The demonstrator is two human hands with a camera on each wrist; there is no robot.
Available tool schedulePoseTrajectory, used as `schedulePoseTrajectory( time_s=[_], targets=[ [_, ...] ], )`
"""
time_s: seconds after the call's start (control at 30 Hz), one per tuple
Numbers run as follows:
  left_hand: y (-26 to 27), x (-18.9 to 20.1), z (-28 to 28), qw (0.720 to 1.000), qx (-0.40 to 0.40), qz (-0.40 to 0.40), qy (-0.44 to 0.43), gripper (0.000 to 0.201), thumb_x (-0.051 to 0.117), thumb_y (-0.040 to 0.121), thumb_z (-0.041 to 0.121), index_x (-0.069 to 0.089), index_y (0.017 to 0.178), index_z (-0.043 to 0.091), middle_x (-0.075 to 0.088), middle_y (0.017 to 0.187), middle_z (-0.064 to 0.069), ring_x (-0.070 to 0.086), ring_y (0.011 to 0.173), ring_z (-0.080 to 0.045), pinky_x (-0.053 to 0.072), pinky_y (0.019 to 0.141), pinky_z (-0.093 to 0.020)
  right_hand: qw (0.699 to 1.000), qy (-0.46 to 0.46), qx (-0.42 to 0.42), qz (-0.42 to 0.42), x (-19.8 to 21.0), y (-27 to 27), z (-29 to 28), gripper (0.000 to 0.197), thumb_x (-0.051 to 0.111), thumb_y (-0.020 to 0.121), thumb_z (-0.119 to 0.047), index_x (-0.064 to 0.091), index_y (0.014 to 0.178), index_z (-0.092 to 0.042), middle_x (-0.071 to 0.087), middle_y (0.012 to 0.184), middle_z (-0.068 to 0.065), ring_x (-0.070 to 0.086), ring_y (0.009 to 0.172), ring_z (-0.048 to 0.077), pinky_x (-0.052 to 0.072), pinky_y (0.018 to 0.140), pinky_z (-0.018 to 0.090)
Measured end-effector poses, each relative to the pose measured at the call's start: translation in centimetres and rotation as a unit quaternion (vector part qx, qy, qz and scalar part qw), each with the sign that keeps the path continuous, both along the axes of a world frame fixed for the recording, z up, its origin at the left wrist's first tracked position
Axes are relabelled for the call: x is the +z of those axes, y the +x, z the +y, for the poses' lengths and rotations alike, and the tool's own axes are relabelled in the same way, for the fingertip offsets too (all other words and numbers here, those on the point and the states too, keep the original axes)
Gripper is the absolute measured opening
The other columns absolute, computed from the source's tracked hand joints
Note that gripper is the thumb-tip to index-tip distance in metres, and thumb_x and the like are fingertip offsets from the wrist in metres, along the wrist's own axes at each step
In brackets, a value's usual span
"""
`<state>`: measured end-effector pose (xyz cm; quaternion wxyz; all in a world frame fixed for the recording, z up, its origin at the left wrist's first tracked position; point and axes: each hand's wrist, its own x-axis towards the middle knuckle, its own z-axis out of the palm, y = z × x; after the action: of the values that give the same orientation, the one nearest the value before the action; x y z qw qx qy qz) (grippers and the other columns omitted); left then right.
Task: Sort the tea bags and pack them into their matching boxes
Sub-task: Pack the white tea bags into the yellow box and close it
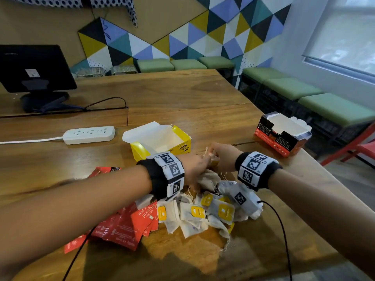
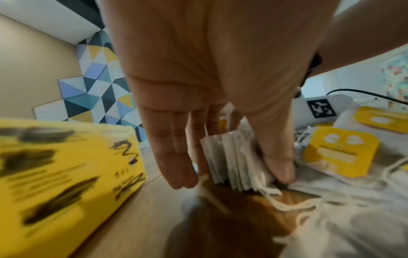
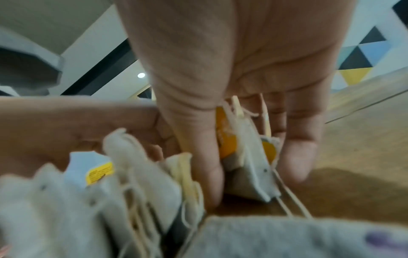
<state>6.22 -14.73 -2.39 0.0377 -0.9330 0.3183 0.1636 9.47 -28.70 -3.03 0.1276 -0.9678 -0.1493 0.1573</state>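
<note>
The left hand pinches a stack of white tea bags between thumb and fingers. The right hand clamps two yellow-tagged bags. Both work just near of the open yellow box; the red box stands far right on the table.

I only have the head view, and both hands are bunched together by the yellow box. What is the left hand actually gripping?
Observer: The left hand pinches a stack of white tea bags between thumb and fingers, standing on edge on the table.
Operator: And the right hand?
Observer: The right hand pinches a smaller bunch of yellow-tagged tea bags, also down at the table.
Operator: Are their strings free?
Observer: No. Strings trail from the right hand's bunch across the wood; the left wrist view shows more loose string beside the stack.
</note>
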Motion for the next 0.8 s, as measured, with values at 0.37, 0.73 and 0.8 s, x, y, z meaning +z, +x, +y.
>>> schedulePoseTrajectory(
  time_s=[0.37,0.73,0.8],
  targets=[
    [-0.7,-1.4,1.4,0.986,0.077,-0.017,-0.149,0.078,0.077,0.068,0.038,0.032,0.125,0.006,0.049,0.112,-0.013,0.057,0.095,-0.031,0.051,0.079,-0.043,0.989,0.111,0.051,0.089,0.7,-1.0,-0.6,0.053,0.065,0.081,-0.016,0.044,0.130,-0.015,0.049,0.114,-0.004,0.052,0.082,0.005,0.047,0.071,0.021],
    [0.1,-1.3,0.3,0.981,0.137,0.047,-0.132,0.094,0.081,0.065,0.030,0.025,0.137,0.006,0.038,0.134,-0.014,0.048,0.119,-0.029,0.046,0.096,-0.035,0.996,0.038,0.052,0.067,0.8,-2.9,-0.1,0.084,0.082,0.064,-0.029,0.036,0.134,-0.016,0.052,0.128,0.002,0.053,0.110,0.019,0.045,0.095,0.032],
    [0.2,-1.1,0.1,0.976,0.148,0.059,-0.146,0.089,0.081,0.065,0.019,0.030,0.136,0.006,0.042,0.134,-0.013,0.048,0.120,-0.027,0.044,0.093,-0.030,0.996,0.041,0.060,0.047,0.3,-2.5,0.5,0.068,0.080,0.066,-0.024,0.046,0.125,-0.013,0.059,0.121,0.004,0.056,0.108,0.022,0.046,0.092,0.032]
  ],
)
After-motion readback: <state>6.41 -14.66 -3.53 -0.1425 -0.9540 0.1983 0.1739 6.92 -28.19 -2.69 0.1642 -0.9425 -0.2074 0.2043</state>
